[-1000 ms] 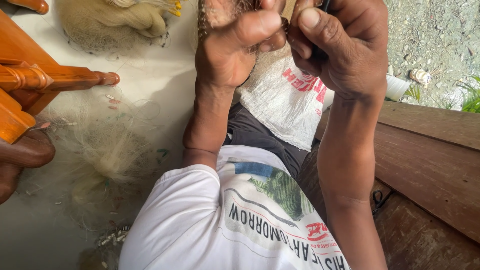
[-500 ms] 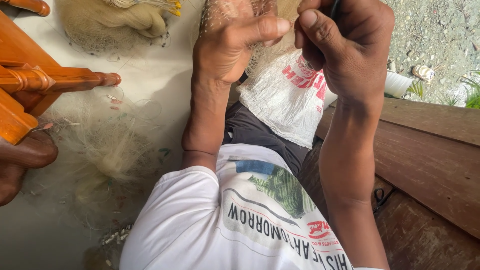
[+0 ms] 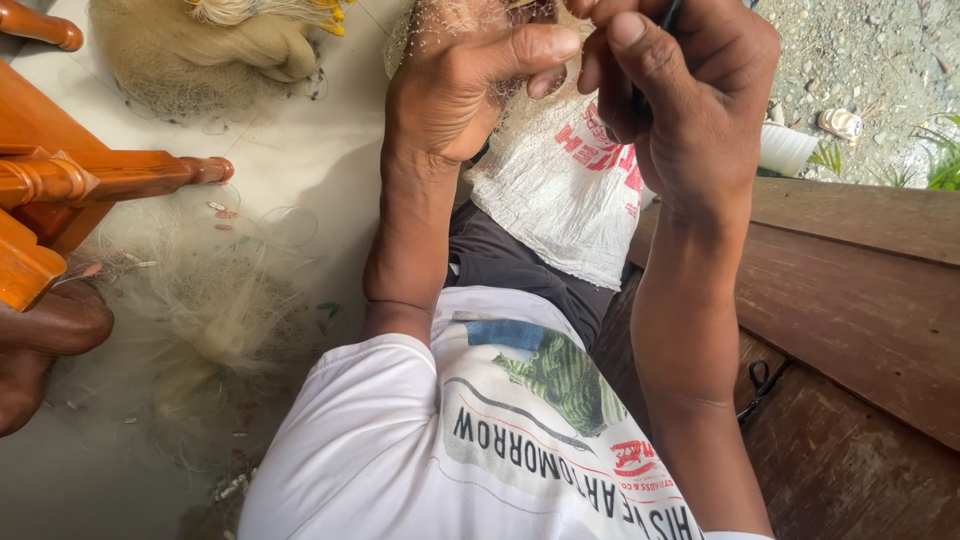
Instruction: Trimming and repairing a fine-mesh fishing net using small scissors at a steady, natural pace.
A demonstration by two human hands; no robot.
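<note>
Both of my hands are raised close to the camera at the top of the head view. My left hand (image 3: 470, 85) pinches fine pale fishing net (image 3: 440, 20) between thumb and fingers. My right hand (image 3: 690, 100) is closed around a thin dark tool (image 3: 668, 14) whose tip sticks out above the fingers, and its thumb almost meets the left thumb. A white woven sack (image 3: 560, 190) with red print lies over my lap beneath the hands.
Loose pale net (image 3: 215, 320) spreads over the light floor at left, with a bundled heap (image 3: 200, 50) at the top. Orange wooden furniture (image 3: 70, 185) stands at far left. A dark wooden bench (image 3: 860, 310) runs along the right, gravel beyond it.
Both hands have shifted slightly up and closer together, the left thumb stretching out toward the right hand. The net stays pinched.
</note>
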